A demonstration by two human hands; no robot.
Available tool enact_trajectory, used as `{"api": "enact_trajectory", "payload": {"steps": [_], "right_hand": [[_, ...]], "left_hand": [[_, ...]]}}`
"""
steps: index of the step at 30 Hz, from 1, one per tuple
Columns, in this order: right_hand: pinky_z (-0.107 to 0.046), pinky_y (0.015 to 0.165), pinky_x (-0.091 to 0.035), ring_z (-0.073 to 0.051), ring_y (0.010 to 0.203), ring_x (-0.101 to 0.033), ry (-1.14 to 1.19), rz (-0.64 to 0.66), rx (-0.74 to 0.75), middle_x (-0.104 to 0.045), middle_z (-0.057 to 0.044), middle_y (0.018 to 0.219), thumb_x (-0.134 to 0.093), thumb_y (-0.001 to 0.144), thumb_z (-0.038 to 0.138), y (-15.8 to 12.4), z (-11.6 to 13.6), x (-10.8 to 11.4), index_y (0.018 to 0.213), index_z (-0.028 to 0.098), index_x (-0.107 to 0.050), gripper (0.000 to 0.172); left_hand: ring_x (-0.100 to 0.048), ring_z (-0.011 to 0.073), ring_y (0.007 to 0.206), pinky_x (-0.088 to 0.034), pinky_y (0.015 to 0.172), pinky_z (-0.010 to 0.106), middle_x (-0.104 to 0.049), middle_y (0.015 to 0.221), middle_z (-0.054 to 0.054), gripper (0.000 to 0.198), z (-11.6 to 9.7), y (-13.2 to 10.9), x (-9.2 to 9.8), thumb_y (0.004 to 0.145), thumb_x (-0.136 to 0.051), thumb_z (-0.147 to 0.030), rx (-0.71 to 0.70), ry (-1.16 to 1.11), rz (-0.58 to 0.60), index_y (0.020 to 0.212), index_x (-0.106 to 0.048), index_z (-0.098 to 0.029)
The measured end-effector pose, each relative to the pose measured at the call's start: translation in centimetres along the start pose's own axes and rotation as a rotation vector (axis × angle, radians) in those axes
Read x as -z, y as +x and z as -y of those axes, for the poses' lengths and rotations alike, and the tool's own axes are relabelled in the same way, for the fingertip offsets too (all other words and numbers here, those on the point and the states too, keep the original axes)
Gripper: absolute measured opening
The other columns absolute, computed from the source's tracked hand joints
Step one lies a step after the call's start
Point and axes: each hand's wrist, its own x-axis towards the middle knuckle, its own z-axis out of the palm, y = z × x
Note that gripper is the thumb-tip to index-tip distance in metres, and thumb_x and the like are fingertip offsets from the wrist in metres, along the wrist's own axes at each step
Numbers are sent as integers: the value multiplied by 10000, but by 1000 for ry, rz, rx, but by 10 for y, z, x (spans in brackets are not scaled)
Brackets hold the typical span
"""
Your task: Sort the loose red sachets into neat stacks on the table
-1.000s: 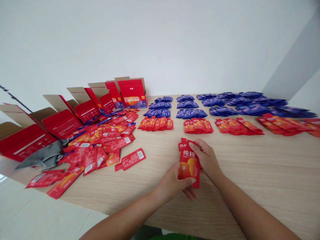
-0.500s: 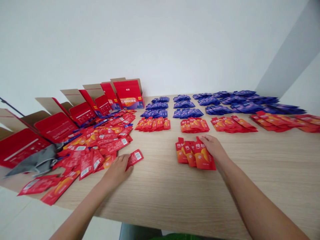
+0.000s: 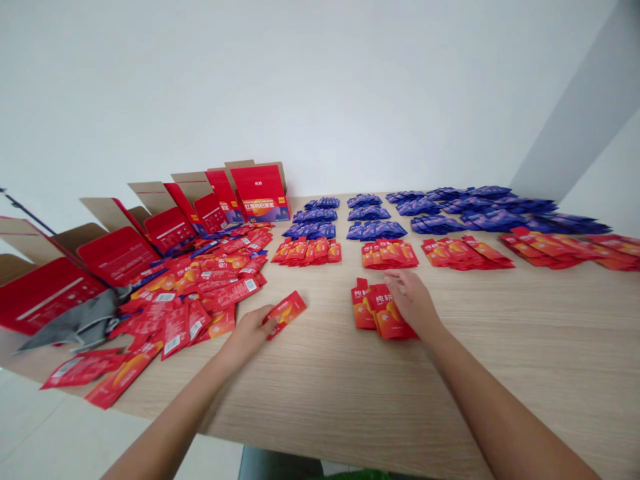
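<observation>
My left hand [image 3: 249, 333] pinches one red sachet [image 3: 286, 312] by its near end, just above the wooden table [image 3: 350, 400], beside the loose heap of red sachets [image 3: 200, 287]. My right hand [image 3: 413, 303] lies with fingers flat on a small fanned stack of red sachets [image 3: 373, 308] in the middle of the table, pressing it down.
Neat rows of red sachet stacks [image 3: 390, 254] and blue sachet stacks [image 3: 373, 230] run along the back and right. Open red cardboard boxes [image 3: 120, 250] line the left edge, with a grey cloth [image 3: 85, 320] by them. A white wall stands behind.
My left hand left the stack, reached to the loose heap and picked up one red sachet, turning it face up. My right hand laid the stack down and stays flat on it.
</observation>
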Motion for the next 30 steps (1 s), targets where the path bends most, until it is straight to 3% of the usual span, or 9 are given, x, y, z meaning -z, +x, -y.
{"api": "enact_trajectory", "payload": {"steps": [2,5,7,10,13,18,25,27,30], "right_hand": [[-421,917,-441,-248,1024,-596,84,100,104,-665,-99,1094,-505,848,376,-12,20,-5,1035,207,-635,284],[-335,772,-493,-198,864,-645,243,465,180,-693,-52,1026,-552,847,371,-34,47,-14,1162,253,-587,338],[-314,728,-483,-199,822,-649,248,632,214,-706,-40,970,-597,821,365,-46,60,-19,1123,253,-615,322],[-291,690,-457,-195,779,-643,248,687,187,-707,-28,860,-596,822,341,-50,66,-21,970,227,-653,196],[-278,658,-438,-182,740,-625,274,598,105,-693,-25,811,-588,825,364,-45,64,-20,866,212,-642,167],[-247,569,-399,-145,637,-566,358,518,-35,-648,6,695,-611,796,405,-38,58,-17,746,212,-625,200],[-205,393,-255,-73,384,-363,576,888,-269,-469,73,472,-608,760,537,-39,61,-14,634,216,-559,349],[-207,393,-256,-75,383,-371,595,867,-263,-463,72,472,-595,762,545,-38,63,-12,620,219,-545,359],[-218,398,-259,-85,386,-376,556,679,-266,-455,69,464,-581,757,520,-31,57,-9,581,225,-522,349]], "left_hand": [[-587,199,694,-442,652,261,-664,726,14,245,-18,-6,-6,752,-568,-389,17,-198,132,827,-678,-183],[-560,157,656,-418,612,227,-657,733,12,253,-44,-14,-23,736,-623,-381,-41,-413,353,841,-689,-160],[-559,146,658,-421,626,225,-658,745,24,246,-56,-17,-33,736,-647,-366,-66,-493,441,831,-691,-143],[-538,115,600,-416,594,211,-647,700,18,255,-62,-15,-39,709,-697,-366,-38,-575,516,808,-687,-131],[-530,95,538,-427,548,203,-642,650,15,303,-60,-11,-35,671,-739,-405,41,-681,573,761,-679,-121],[-597,135,473,-480,472,237,-662,581,31,381,-55,-4,-31,615,-765,-475,166,-763,442,685,-609,-134],[-344,39,252,-216,279,157,-501,382,-69,413,-52,11,-45,586,-779,-439,185,-880,218,576,-459,-178],[-320,29,254,-197,285,159,-467,373,-78,425,-54,16,-48,620,-751,-473,174,-941,177,567,-451,-177],[-384,46,298,-273,318,166,-502,405,-56,429,-58,24,-48,669,-685,-544,143,-982,118,606,-490,-167]]}}
